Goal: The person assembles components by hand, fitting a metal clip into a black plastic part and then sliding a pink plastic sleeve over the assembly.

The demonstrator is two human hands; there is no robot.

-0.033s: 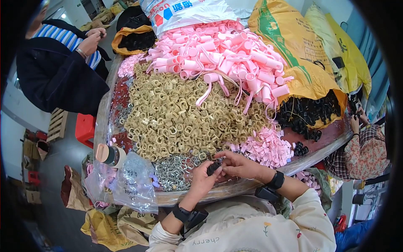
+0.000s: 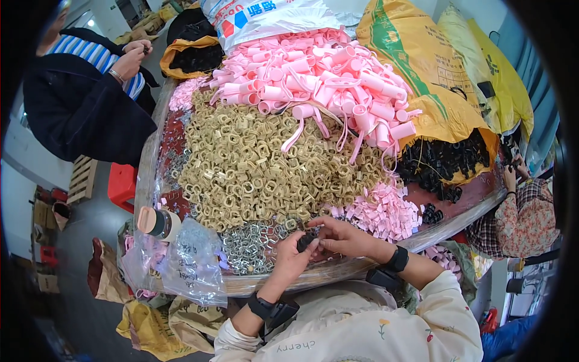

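"What have the fingers got hold of over there?"

"A small black piece [image 2: 306, 243]. The left hand [image 2: 292, 256] pinches it between thumb and fingers, just above the near edge of the table [image 2: 259, 282]."

"And the right hand [image 2: 345, 238]?"

"Its forefinger reaches out over the piece and its thumb sits close beside the left fingertips. Whether those fingers grip anything, I can't tell from here."

"There's print all around them, I notice."

"Yes. Far beyond the fingers, a white sack [image 2: 280, 23] carries big blue characters with red and blue shapes. Beyond them to the right, an orange-yellow sack [image 2: 416, 51] has a green band and a printed panel, too small to make out."

"And that clear plastic bag [image 2: 196, 256] to their left?"

"Handwritten, a few dark lines down its front. Next to it, farther left, stands a bottle [image 2: 161, 223] with a pinkish cap. Closer to us than the fingers, the cream top [image 2: 374, 329] has little flowers, a cherry and some small lettering."

"What's lying nearest to them?"

"Silvery metal loops [image 2: 246, 248] just left, small pink chips [image 2: 387, 214] just right, and a broad heap of tan buckle-like pieces [image 2: 253, 166] straight beyond. Past that heap, pink tubes with straps [image 2: 301, 72] are piled up against the white sack."
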